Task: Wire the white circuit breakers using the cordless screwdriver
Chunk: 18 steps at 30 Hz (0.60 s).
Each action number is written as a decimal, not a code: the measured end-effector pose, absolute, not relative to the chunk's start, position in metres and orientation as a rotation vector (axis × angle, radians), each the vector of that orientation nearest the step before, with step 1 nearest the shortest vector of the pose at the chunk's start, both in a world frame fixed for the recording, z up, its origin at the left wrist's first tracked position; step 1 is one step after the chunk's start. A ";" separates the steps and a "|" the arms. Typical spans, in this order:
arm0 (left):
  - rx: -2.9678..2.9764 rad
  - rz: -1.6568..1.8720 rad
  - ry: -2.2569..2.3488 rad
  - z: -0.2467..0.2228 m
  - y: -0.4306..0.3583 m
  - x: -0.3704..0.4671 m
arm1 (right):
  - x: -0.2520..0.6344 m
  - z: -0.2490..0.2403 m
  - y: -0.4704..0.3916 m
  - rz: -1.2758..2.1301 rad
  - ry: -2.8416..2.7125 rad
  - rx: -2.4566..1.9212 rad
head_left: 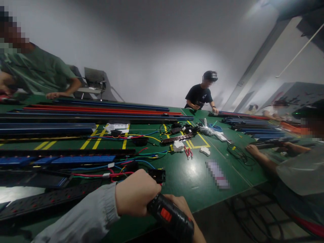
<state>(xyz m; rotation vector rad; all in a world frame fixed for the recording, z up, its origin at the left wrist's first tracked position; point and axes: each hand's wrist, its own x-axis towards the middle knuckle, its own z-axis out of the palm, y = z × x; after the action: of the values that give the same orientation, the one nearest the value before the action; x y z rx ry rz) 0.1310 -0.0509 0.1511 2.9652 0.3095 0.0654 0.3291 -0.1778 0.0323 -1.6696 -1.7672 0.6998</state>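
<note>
My left hand (138, 193), in a grey sleeve, is closed in a fist at the table's near side. Its fingers face away, so I cannot make out what they hold. A black electric screwdriver (174, 217) with an orange switch slants beside that fist, its front end hidden behind the knuckles. Around its far side wraps my right hand (180, 202), partly covered by the tool. Just beyond the left fist lies a black end piece (157, 175) with red, green and blue wires (116, 174) running left. A long black socket strip (50, 199) lies left of my forearm.
Long dark and red rails (101, 109) cover the far left of the green table (187, 179). White connectors (178, 145), red-handled leads (188, 153) and a coiled black cable (240, 153) lie mid-table. Co-workers (199, 94) stand across, left and right.
</note>
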 end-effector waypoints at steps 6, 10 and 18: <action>2.970 0.172 0.331 0.136 -0.050 0.139 | 0.334 0.046 -0.176 0.711 -1.813 -1.585; 2.971 0.275 0.352 0.126 -0.051 0.142 | 0.325 0.053 -0.181 0.691 -1.752 -1.674; 2.977 0.419 0.436 0.119 -0.055 0.146 | 0.320 0.080 -0.189 0.694 -1.690 -1.707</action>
<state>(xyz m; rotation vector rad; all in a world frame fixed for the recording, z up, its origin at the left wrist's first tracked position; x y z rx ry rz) 0.1458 -0.0551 0.1194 2.9766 0.4355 0.4195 0.3201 -0.1893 0.0795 -1.7067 -1.6905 0.6937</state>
